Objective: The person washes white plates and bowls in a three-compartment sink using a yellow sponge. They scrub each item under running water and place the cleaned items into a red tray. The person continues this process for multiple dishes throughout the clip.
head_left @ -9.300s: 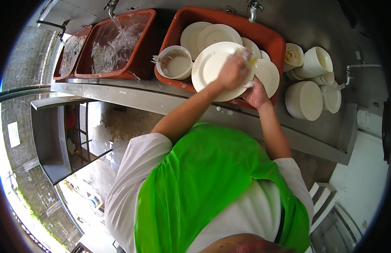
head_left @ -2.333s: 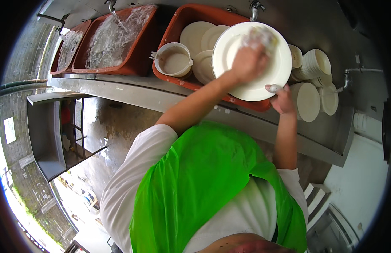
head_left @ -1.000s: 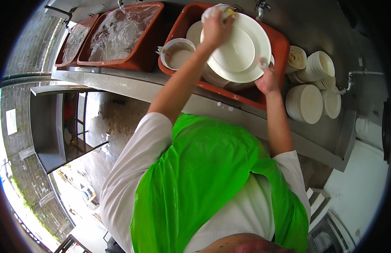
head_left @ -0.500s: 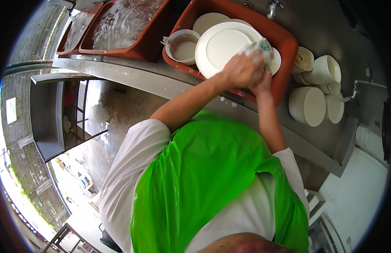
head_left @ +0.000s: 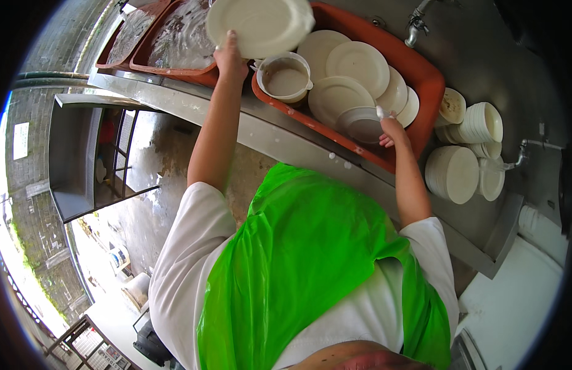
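Observation:
My left hand [head_left: 230, 58] grips the rim of a white oval plate [head_left: 261, 26], thumb on top, lifted at the edge between two red-brown tubs. My right hand [head_left: 392, 131] is closed at the rim of a shallow greyish dish [head_left: 359, 125], with white foam at the thumb. That dish lies at the near side of the right red-brown tub [head_left: 435, 80], overlapping a white plate [head_left: 339, 98]. More white plates [head_left: 358, 66] lie spread behind it. A white handled container [head_left: 285, 78] of cloudy liquid stands at the tub's left end.
Water fills the middle tub [head_left: 209, 73] at the left; another tub [head_left: 116, 58] stands beyond it. White bowls [head_left: 484, 122] and a stack of white plates [head_left: 452, 176] stand right of the dish tub. Taps [head_left: 415, 28] rise behind the metal counter [head_left: 267, 126].
My hands have separated. The left has carried the plate left, out over the tub edge. The right has come down to the greyish dish, and the greenish-white scrubber no longer shows.

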`<state>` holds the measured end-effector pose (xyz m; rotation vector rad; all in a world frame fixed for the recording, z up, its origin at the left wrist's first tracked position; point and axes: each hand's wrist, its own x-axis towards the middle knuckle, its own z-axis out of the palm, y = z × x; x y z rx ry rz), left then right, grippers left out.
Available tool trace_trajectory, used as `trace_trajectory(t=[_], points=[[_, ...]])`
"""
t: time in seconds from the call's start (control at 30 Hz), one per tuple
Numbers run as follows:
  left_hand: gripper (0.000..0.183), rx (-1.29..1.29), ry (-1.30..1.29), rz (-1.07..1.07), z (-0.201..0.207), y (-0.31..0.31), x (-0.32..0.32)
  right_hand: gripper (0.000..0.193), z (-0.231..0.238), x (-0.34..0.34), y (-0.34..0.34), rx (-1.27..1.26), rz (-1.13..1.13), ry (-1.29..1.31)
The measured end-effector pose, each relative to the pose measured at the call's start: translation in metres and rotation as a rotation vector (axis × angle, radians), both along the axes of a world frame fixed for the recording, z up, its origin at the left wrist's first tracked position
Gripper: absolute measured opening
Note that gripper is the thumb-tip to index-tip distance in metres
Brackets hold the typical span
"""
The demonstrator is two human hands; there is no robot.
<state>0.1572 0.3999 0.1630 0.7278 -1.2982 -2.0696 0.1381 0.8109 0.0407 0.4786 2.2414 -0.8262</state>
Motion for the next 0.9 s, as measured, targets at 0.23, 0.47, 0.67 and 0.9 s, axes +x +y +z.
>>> trace_trajectory(t=[0.23,0.47,0.67,0.9], points=[[0.044,0.28,0.094,-0.505,0.004,0.037,0.007,0.056,-0.048,0.013,0.043,-0.223,-0.166,0.152],[0.044,-0.123,-0.006,-0.918,0.01,0.126,0.015,0.059,0.077,0.09,0.036,-0.473,-0.545,0.57],[0.039,-0.842,0.231,-1.106,-0.017,0.248,-0.005,0.057,0.106,0.131,0.046,-1.133,-0.792,0.418],[0.037,-1.347,0.486,-1.381,-0.015,0.284,0.078,0.05,0.074,0.143,0.072,-1.526,-0.804,0.435]])
